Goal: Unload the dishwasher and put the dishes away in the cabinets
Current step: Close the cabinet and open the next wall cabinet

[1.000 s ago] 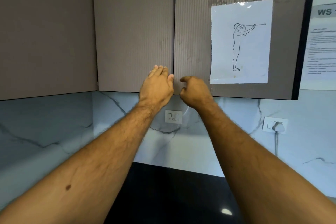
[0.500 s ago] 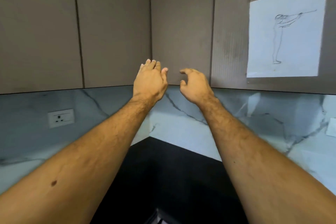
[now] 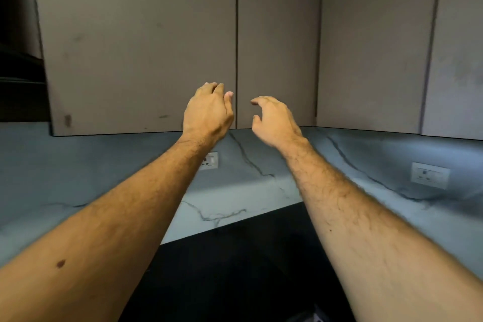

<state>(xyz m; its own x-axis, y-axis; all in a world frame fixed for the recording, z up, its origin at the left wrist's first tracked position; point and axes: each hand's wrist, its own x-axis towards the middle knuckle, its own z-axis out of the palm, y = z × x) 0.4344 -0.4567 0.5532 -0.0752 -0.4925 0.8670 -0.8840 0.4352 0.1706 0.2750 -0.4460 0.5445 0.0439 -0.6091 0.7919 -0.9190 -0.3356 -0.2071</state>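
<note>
In the head view, the landmark is the vertical seam between two closed cabinet doors. The left door and the right door hang on the wall above a marble backsplash. Both doors are shut, and no dish shows anywhere.

The left hand is raised just left of the seam, in front of the lower part of the left door. Its grip is loose: the fingers bend forward a little, the thumb points up near the seam, and it holds nothing. I cannot tell if the fingertips touch the door.

The right hand is raised just right of the seam, in front of the lower part of the right door. Its grip is half spread, with curved fingers and a gap between thumb and forefinger, and it holds nothing.

Below the seam, a white socket sits on the backsplash, partly behind the left forearm. Far right of the seam there is a second socket. Under the seam, lower in the view, lies the dark counter. Right of the seam, past the corner, there are more cabinet doors.
</note>
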